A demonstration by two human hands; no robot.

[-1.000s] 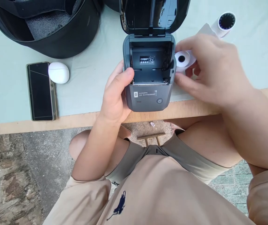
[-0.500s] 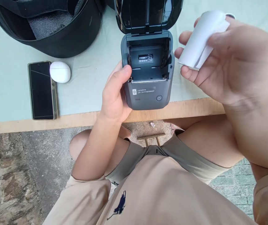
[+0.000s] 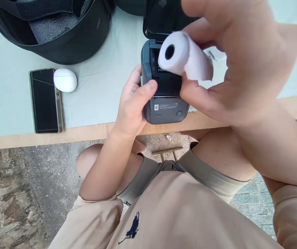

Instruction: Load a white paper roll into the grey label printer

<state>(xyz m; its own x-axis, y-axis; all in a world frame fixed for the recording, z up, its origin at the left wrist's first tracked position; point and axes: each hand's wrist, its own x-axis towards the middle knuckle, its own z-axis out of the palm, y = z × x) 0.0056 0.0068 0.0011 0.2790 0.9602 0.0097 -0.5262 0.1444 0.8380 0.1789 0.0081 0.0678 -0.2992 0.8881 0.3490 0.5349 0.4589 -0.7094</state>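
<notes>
A small dark grey label printer (image 3: 164,112) is held near the table's front edge, its black lid (image 3: 156,20) raised. My left hand (image 3: 135,100) grips it by the left side, thumb over the rim of the paper bay. In my right hand (image 3: 247,69) is a white paper roll (image 3: 200,64), pinched between thumb and fingers, its dark core facing left. The roll is tilted over the bay and covers much of it, including part of the label inside. Whether roll and printer touch, I cannot tell.
On the left of the pale cloth lie a phone (image 3: 44,100) and a white rounded case (image 3: 65,80) against it. An open black zip bag (image 3: 86,48) stands behind them. A small silvery scrap (image 3: 217,55) lies beyond my right hand. The wooden edge (image 3: 91,131) runs along the front.
My right hand has brought the paper roll leftward over the printer and turned its end toward me. The printer has shifted slightly right and turned in my left hand.
</notes>
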